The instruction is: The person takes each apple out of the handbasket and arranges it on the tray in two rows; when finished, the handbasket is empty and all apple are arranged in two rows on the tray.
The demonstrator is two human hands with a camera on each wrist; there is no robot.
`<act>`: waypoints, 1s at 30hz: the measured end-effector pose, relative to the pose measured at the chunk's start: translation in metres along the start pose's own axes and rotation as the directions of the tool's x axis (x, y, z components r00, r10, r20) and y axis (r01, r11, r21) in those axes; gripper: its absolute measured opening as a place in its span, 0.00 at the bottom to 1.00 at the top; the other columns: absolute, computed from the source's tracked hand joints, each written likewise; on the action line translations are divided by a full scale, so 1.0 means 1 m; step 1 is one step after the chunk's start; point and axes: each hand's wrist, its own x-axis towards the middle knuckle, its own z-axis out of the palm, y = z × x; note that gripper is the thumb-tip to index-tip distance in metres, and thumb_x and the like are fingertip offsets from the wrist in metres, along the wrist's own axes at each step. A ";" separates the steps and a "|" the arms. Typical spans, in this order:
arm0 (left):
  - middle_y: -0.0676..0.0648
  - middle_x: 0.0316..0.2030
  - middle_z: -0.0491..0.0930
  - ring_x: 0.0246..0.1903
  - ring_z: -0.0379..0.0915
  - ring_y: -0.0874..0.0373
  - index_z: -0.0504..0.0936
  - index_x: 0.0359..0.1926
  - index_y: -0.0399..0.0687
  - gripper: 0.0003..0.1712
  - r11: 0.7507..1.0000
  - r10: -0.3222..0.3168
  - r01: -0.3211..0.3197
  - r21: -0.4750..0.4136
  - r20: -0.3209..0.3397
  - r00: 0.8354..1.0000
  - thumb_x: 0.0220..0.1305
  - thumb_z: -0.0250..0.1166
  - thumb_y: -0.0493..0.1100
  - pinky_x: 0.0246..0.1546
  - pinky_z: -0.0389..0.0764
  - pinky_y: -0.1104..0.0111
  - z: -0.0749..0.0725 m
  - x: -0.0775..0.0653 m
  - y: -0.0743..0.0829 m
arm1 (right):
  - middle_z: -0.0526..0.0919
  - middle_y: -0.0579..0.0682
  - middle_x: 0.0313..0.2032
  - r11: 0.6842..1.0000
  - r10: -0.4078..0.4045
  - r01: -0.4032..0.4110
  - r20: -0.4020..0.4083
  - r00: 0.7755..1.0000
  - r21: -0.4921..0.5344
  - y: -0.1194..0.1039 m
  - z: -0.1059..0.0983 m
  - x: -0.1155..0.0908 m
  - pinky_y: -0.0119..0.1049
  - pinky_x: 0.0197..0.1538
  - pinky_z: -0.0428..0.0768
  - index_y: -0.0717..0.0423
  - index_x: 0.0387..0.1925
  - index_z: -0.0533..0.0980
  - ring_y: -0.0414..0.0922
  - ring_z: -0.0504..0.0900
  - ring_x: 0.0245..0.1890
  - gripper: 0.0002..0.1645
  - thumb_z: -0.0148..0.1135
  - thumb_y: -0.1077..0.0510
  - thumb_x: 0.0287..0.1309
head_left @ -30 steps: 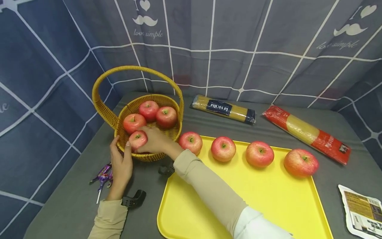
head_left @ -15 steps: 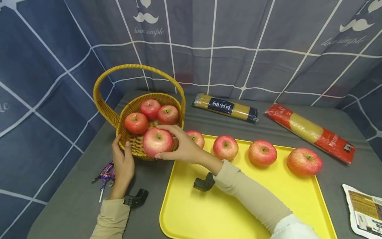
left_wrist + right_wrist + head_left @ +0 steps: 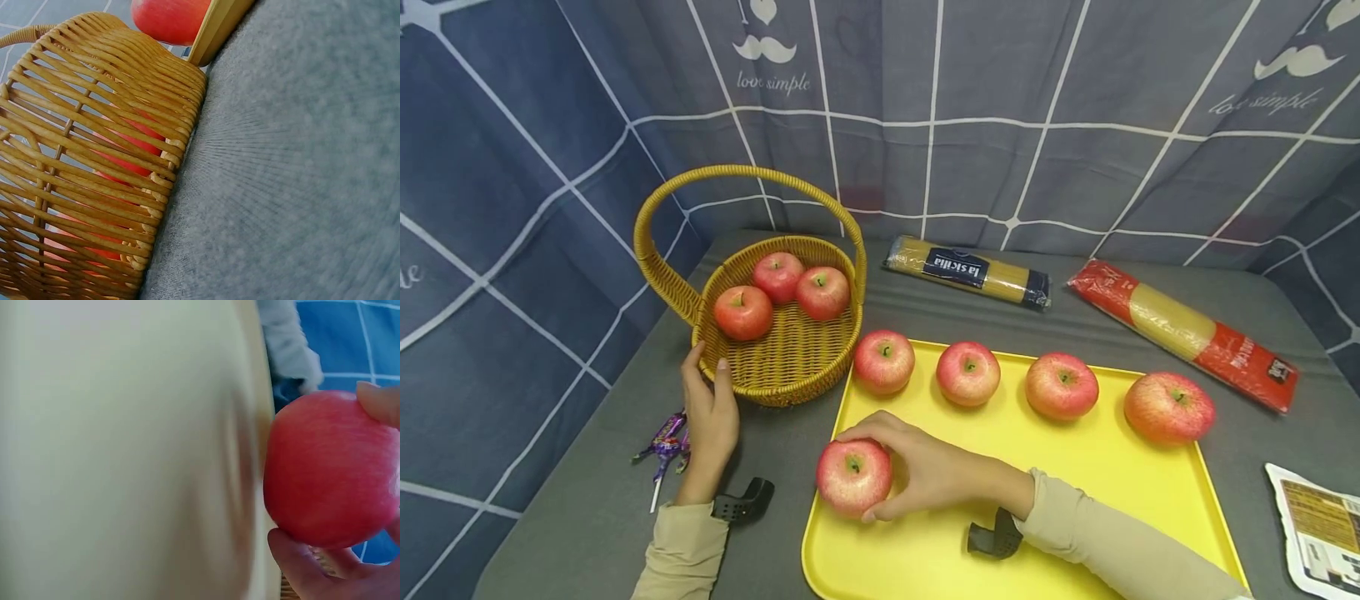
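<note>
My right hand (image 3: pixel 925 471) grips a red apple (image 3: pixel 853 479) between thumb and fingers, at the left part of the yellow tray (image 3: pixel 1037 517). In the right wrist view the apple (image 3: pixel 331 469) is close to the tray surface (image 3: pixel 125 456); whether it touches is hard to tell. My left hand (image 3: pixel 711 421) rests with fairly straight fingers against the near left rim of a wicker basket (image 3: pixel 782 354). Three apples (image 3: pixel 777 277) lie inside the basket. The left wrist view shows the basket's woven side (image 3: pixel 94 144), with red apples behind the gaps, but no hand.
Several apples (image 3: pixel 967 373) stand in a row along the tray's far edge. Behind lie a la sicilia pasta packet (image 3: pixel 966 271) and a red pasta packet (image 3: pixel 1183 333). A white-edged pouch (image 3: pixel 1318 529) lies far right. Purple-wrapped lollipops (image 3: pixel 666 442) lie left of my left hand.
My right hand has lifted an apple out of the basket and carried it right and toward me, to the tray's left part. The left hand has stayed at the basket.
</note>
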 end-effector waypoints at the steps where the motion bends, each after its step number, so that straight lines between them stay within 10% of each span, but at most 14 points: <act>1: 0.37 0.64 0.56 0.66 0.48 0.45 0.55 0.65 0.41 0.28 1.000 -0.001 0.001 0.001 0.001 1.000 0.68 0.45 0.47 0.65 0.48 0.51 0.000 0.000 0.000 | 0.64 0.37 0.56 1.000 -0.016 0.016 0.009 1.000 -0.007 0.001 0.003 -0.003 0.29 0.59 0.66 0.39 0.60 0.61 0.34 0.64 0.56 0.43 0.70 0.44 0.41; 17: 0.36 0.64 0.57 0.65 0.50 0.45 0.56 0.64 0.41 0.28 1.000 -0.004 0.004 -0.004 -0.004 1.000 0.67 0.47 0.46 0.65 0.50 0.51 0.000 0.000 0.000 | 0.53 0.41 0.63 0.981 0.038 -0.021 0.086 0.996 -0.192 -0.017 -0.019 -0.002 0.34 0.62 0.65 0.39 0.68 0.46 0.36 0.58 0.63 0.48 0.56 0.35 0.51; 30: 0.36 0.64 0.56 0.65 0.50 0.46 0.55 0.64 0.41 0.28 1.000 -0.004 0.004 -0.010 -0.008 1.000 0.67 0.47 0.48 0.65 0.50 0.52 0.001 0.000 -0.003 | 0.54 0.50 0.65 0.951 0.144 -0.171 -0.121 0.982 -0.258 -0.014 -0.072 0.119 0.42 0.64 0.62 0.45 0.68 0.50 0.43 0.56 0.64 0.46 0.57 0.39 0.53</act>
